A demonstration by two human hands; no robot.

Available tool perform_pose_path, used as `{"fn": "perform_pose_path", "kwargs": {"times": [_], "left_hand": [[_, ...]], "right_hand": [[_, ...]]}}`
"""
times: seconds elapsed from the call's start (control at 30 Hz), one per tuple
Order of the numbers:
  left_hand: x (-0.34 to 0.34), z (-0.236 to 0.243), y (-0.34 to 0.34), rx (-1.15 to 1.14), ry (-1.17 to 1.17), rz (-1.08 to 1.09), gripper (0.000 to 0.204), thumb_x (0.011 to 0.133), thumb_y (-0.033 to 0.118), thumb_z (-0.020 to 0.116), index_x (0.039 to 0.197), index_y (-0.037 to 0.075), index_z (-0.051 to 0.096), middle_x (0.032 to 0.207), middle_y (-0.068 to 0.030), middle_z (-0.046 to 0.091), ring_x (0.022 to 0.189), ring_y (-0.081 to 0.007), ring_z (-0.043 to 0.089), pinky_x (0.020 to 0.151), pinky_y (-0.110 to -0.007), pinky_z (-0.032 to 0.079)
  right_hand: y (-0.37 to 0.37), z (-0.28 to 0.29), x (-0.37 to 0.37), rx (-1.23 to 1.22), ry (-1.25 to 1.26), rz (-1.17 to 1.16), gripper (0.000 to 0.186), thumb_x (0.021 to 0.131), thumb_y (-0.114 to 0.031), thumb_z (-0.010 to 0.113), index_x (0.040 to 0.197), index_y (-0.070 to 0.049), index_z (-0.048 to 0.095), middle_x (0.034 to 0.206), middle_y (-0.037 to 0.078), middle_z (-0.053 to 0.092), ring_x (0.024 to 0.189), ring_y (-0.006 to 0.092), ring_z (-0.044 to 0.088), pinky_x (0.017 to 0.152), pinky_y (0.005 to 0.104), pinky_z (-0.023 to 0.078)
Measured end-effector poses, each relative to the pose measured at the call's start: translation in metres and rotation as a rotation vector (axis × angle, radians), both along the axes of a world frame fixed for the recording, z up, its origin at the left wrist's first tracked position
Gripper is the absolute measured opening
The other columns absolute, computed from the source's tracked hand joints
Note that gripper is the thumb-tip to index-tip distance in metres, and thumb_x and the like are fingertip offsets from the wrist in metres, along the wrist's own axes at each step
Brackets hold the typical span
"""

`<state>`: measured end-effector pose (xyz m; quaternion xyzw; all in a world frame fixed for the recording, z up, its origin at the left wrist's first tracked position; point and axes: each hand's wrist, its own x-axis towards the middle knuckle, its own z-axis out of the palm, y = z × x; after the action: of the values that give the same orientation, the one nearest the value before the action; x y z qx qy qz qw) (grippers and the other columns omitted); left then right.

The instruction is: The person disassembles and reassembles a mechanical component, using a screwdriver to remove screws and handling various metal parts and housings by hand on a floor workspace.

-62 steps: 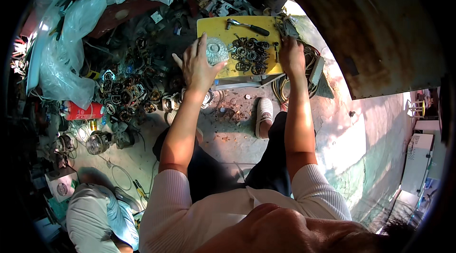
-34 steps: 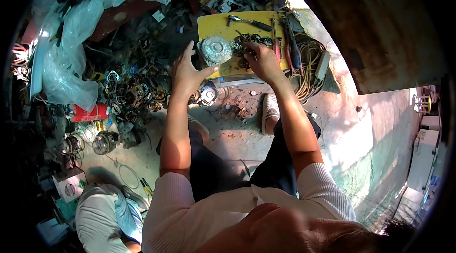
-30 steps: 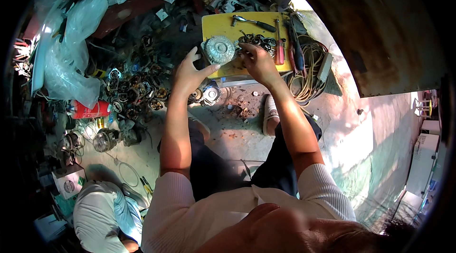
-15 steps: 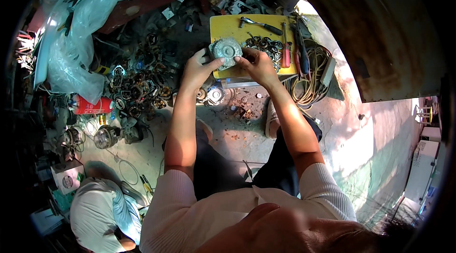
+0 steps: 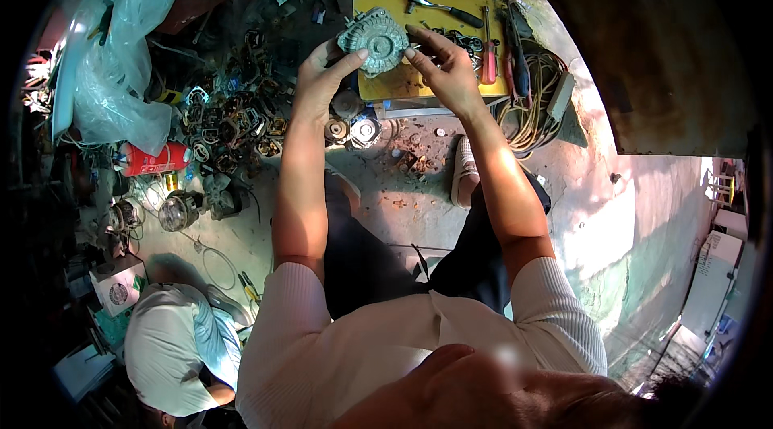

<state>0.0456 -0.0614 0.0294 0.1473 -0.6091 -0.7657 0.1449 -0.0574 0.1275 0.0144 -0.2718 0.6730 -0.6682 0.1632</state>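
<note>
A round, grey cast-metal motor end cover [image 5: 380, 41] with a raised hub is held up over the left part of the yellow tabletop [image 5: 394, 89]. My left hand [image 5: 316, 79] grips its left side, thumb on the near face and fingers mostly hidden behind. At the right rim, my right hand [image 5: 452, 73] has its thumb and forefinger tips against the edge, the two spread a little. Behind my right hand lie several small dark metal parts [image 5: 471, 41], a ratchet wrench [image 5: 444, 10] and a red-handled screwdriver [image 5: 489, 63].
Pliers [image 5: 519, 75] and a coiled cable [image 5: 535, 99] lie at the table's right. Heaped motor parts [image 5: 233, 123] and a red cylinder [image 5: 157, 158] cover the left floor. Two round metal pieces [image 5: 365, 131] sit before the table. A bent-over person [image 5: 173, 344] is at lower left.
Both hands have carried the end cover slightly up and left in view, and it is turned a little. The right hand's grip has shifted to fingertips at the rim. The view has tilted slightly.
</note>
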Motion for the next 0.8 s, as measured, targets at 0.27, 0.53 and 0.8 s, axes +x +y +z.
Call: {"fn": "perform_pose_path", "kwargs": {"times": [0.27,0.53,0.8], "left_hand": [[0.027,0.002,-0.034,0.215,-0.060,0.230,0.055,0.081,0.032,0.078,0.125,0.005,0.059,0.128,-0.0063,0.057,0.122,-0.0225,0.050,0.111,-0.042,0.028],[0.044,0.008,-0.060,0.411,-0.073,0.437,0.099,0.073,0.047,0.082,0.149,0.009,0.032,0.154,-0.0138,0.032,0.143,-0.0294,0.033,0.118,-0.046,0.009],[0.070,0.013,-0.087,0.504,-0.023,0.503,0.090,0.073,0.046,0.082,0.146,0.015,0.040,0.154,-0.0112,0.032,0.142,-0.0270,0.032,0.118,-0.045,0.010]], "right_hand": [[0.005,0.016,0.029,0.041,-0.117,0.256,0.031,0.093,-0.019,0.068,0.116,0.002,0.064,0.098,0.006,0.070,0.091,0.0106,0.063,0.083,0.0273,0.051],[-0.012,-0.105,0.119,1.017,0.467,0.967,0.049,0.088,-0.038,0.066,0.128,-0.011,0.059,0.116,0.017,0.067,0.111,0.0335,0.063,0.092,0.0452,0.051],[-0.083,-0.239,0.090,1.276,0.944,0.676,0.053,0.086,-0.023,0.057,0.137,-0.013,0.049,0.140,0.016,0.046,0.124,0.0334,0.051,0.100,0.0467,0.042]]}}
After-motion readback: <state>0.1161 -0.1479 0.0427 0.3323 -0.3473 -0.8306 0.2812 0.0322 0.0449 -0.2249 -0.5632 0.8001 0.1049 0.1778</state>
